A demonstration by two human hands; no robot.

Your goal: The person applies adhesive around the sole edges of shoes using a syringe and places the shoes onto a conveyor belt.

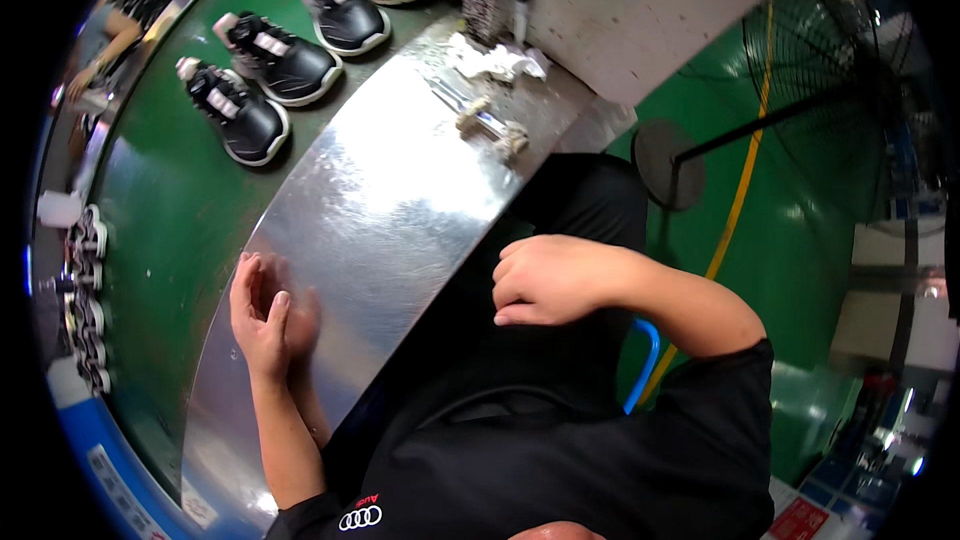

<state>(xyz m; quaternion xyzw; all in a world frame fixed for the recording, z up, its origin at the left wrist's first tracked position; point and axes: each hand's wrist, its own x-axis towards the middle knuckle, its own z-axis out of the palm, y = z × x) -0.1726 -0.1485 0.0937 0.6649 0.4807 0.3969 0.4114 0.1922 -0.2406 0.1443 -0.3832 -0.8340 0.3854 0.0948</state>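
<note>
My left hand (pixel 262 318) rests with its edge on the shiny metal worktop (pixel 350 210). Its fingers are cupped, the thumb stands apart, and nothing is in it. My right hand (pixel 545 280) hangs loosely curled over my dark-clothed lap, off the worktop; I see nothing in its fingers. Beyond the left hand, several black sneakers with white soles stand on a green surface, the nearest being one sneaker (pixel 240 112) with a white patch on its tongue. Another sneaker (pixel 285 60) stands just behind it.
Crumpled white tissue (pixel 495 60) and a small tool wrapped in stained cloth (pixel 490 128) lie at the worktop's far end, beside a grey machine panel (pixel 640 10). A floor fan (pixel 820 100) stands to the right. More shoes (pixel 88 300) line the far left, where another person's hand (pixel 85 80) shows.
</note>
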